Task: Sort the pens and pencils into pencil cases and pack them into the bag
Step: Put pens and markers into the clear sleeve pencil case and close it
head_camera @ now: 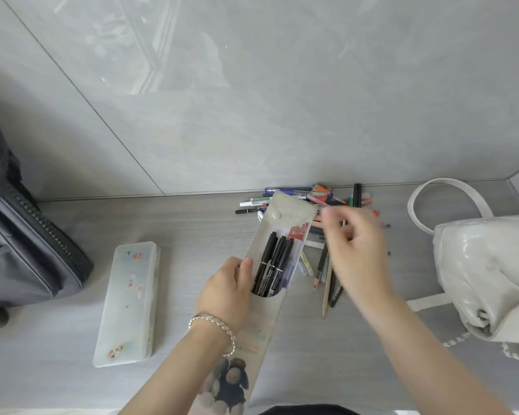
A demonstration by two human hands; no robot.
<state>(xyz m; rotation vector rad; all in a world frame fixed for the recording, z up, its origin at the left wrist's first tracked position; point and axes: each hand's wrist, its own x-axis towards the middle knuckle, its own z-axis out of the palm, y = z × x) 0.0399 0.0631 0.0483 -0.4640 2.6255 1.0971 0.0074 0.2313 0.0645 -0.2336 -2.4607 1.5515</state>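
While the left hand grips the translucent snap pouch by its left edge, thumb curled over the rim, it props the mouth open toward twelve o'clock, presumably so more pens can slide in beside the three black marker pens lying inside. The flap is folded back, clear of the opening. The right hand hovers at two o'clock of the pouch, over the loose heap of pens and pencils that lies against the wall. It is blurred, fingers bent, and I cannot tell whether it pinches anything (a pink pen shows just by its fingertips). Several pencils lie crossed beside the pouch's right edge and under that hand, so lifting one cleanly likely means freeing it from its neighbours. At nine o'clock a frosted hard pencil box lies shut on the grey tabletop, and beyond it sits a dark zipped bag. At three o'clock a white quilted handbag crowds the heap; which bag is meant, I cannot say.
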